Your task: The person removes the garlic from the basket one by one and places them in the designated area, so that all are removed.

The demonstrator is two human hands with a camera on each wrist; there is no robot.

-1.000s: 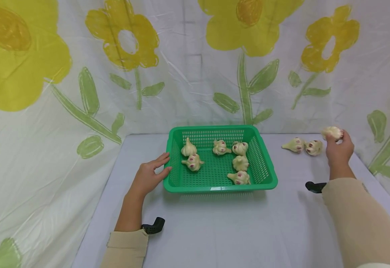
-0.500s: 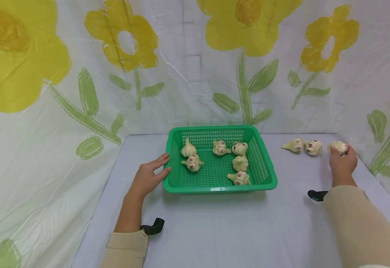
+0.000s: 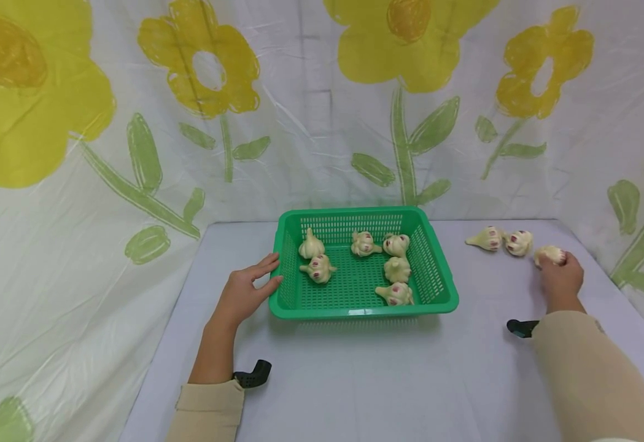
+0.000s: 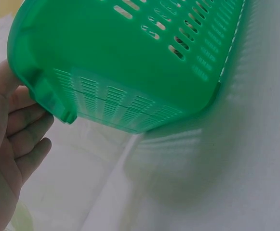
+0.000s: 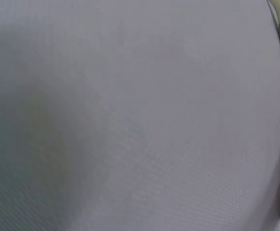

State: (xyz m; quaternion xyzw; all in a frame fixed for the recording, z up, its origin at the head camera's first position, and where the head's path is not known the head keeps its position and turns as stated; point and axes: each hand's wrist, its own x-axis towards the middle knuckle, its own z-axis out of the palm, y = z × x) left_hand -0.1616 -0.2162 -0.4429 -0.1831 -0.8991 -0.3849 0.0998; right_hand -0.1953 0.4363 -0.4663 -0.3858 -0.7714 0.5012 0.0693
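- Right hand (image 3: 563,279) pinched a garlic bulb (image 3: 550,255) at frame right, beside another bulb (image 3: 518,244).
- Left hand (image 3: 245,290), spread, touched the green basket (image 3: 363,312) at centre.
- Uneven release risked rolling bulb into bulb.

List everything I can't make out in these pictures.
Head view: near side of the held garlic bulb, covered by the right-hand grip.
Left wrist view: full shapes of the basket bulbs; the green basket hides all but slivers through slots.
Right wrist view: most of that right-hand grip, cut off by the picture's edge.
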